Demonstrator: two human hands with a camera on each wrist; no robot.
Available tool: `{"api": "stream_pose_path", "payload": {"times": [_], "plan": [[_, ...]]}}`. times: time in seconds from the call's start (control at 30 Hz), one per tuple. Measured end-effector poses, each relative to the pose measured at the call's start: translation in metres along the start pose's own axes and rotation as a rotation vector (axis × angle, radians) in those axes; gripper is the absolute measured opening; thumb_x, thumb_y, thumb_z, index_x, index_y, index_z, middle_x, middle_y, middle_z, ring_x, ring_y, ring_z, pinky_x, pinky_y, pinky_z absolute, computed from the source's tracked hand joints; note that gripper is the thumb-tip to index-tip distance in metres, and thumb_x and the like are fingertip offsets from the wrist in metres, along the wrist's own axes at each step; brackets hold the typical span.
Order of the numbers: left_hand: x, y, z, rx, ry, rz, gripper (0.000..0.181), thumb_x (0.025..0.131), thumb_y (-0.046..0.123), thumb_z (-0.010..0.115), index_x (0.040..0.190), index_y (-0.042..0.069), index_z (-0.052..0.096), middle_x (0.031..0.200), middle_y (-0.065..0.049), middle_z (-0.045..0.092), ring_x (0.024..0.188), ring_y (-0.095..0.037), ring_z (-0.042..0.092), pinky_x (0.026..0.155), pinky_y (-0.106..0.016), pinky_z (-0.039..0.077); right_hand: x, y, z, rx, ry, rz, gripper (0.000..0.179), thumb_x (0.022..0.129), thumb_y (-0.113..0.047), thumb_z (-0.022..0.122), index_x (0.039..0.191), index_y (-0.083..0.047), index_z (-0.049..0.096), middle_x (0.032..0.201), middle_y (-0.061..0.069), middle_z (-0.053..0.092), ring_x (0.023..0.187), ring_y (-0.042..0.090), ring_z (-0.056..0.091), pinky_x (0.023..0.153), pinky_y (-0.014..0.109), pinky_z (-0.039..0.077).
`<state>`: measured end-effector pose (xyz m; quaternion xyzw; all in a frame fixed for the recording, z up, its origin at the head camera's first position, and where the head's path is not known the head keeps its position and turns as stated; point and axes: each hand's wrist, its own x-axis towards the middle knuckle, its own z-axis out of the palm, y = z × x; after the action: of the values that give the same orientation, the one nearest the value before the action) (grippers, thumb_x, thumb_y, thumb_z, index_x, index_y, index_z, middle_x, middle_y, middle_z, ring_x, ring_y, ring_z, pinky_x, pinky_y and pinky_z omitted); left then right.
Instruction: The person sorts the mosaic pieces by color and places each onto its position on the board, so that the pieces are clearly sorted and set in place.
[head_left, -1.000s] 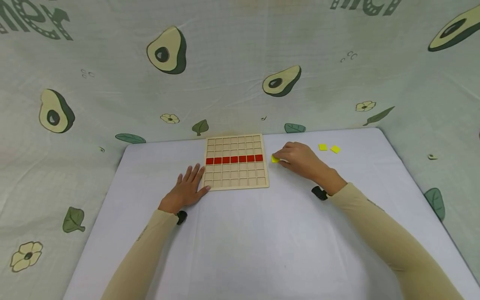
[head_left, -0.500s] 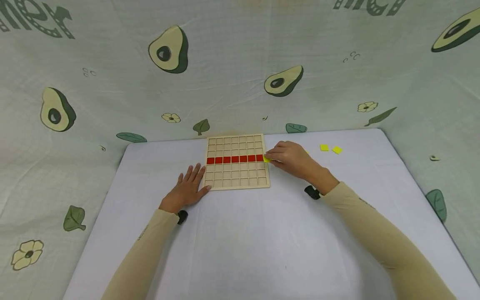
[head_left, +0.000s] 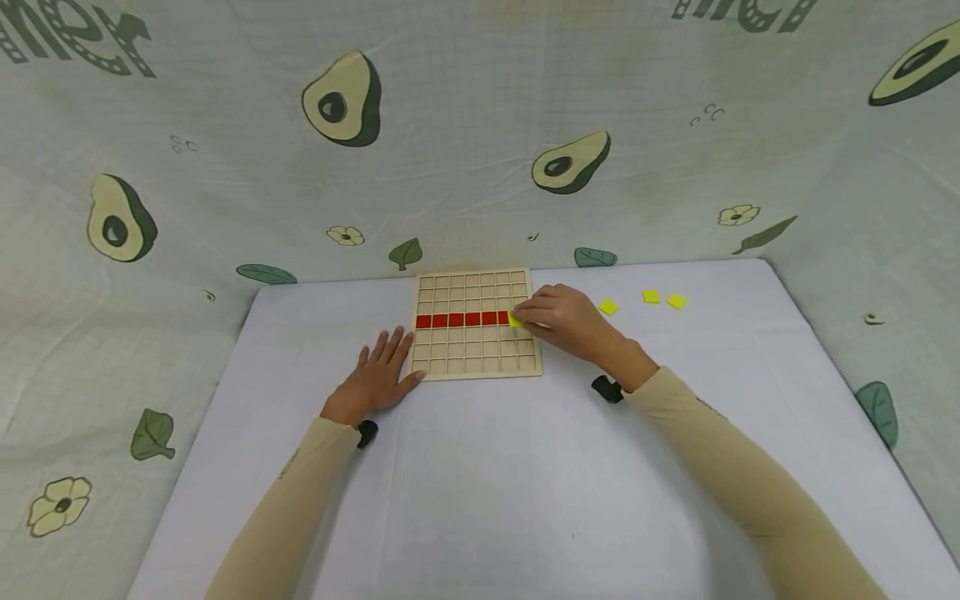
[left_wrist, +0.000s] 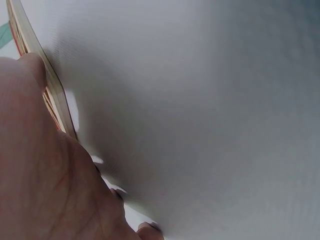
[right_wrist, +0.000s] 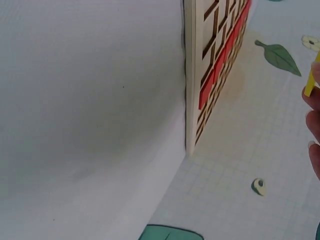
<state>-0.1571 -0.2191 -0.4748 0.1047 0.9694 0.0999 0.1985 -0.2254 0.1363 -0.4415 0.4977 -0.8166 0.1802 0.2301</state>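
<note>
A wooden grid board [head_left: 474, 363] lies on the white-covered table, with a row of red square tiles [head_left: 456, 320] across its middle. My left hand [head_left: 372, 379] rests at the board's left edge, fingers spread; in the left wrist view, the thumb touches the board's side [left_wrist: 59, 97]. Over the board's right part, my right hand [head_left: 564, 319] pinches a yellow square tile [head_left: 514, 320] between thumb and fingers, near the right end of the red row. From the right wrist, this yellow tile [right_wrist: 312, 82] appears held above the board, apart from it.
Three loose yellow tiles lie right of the board: one [head_left: 609, 307] just beyond my right hand, another [head_left: 651, 297] farther right, and a third [head_left: 677, 302] beside that. A cloth printed with avocados [head_left: 342, 98] hangs behind the table [head_left: 480, 500].
My right hand has moved left with the yellow tile, from the table beside the board to over its right columns. A loose yellow tile has come into view behind it. The left hand stays put.
</note>
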Motion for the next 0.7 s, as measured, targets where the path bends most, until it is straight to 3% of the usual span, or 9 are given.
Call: {"api": "stream_pose_path", "payload": {"times": [0.17, 0.43, 0.7], "plan": [[0.001, -0.002, 0.002, -0.006, 0.003, 0.003, 0.085, 0.11, 0.05, 0.047, 0.17, 0.005, 0.008, 0.178, -0.02, 0.0, 0.163, -0.043, -0.005, 0.128, -0.065, 0.001, 0.003, -0.002, 0.008, 0.035, 0.051, -0.03, 0.032, 0.079, -0.001, 0.092, 0.109, -0.003, 0.083, 0.104, 0.006, 0.082, 0.095, 0.025, 0.074, 0.083, 0.039, 0.06], [0.0, 0.001, -0.001, 0.016, -0.02, -0.014, 0.084, 0.111, 0.048, 0.048, 0.17, 0.006, 0.006, 0.177, -0.02, -0.002, 0.163, -0.043, -0.005, 0.128, -0.065, 0.002, 0.009, -0.006, 0.015, 0.037, 0.062, -0.045, 0.032, 0.079, -0.003, 0.092, 0.109, -0.004, 0.083, 0.106, 0.005, 0.082, 0.094, 0.024, 0.073, 0.083, 0.039, 0.06], [0.005, -0.008, 0.007, -0.014, 0.002, 0.003, 0.086, 0.11, 0.049, 0.048, 0.17, 0.006, 0.005, 0.178, -0.019, -0.004, 0.163, -0.043, -0.008, 0.128, -0.066, -0.001, 0.017, -0.011, 0.02, 0.046, 0.082, -0.068, 0.028, 0.08, -0.003, 0.091, 0.107, -0.004, 0.083, 0.105, 0.005, 0.082, 0.093, 0.024, 0.073, 0.083, 0.038, 0.06]]}}
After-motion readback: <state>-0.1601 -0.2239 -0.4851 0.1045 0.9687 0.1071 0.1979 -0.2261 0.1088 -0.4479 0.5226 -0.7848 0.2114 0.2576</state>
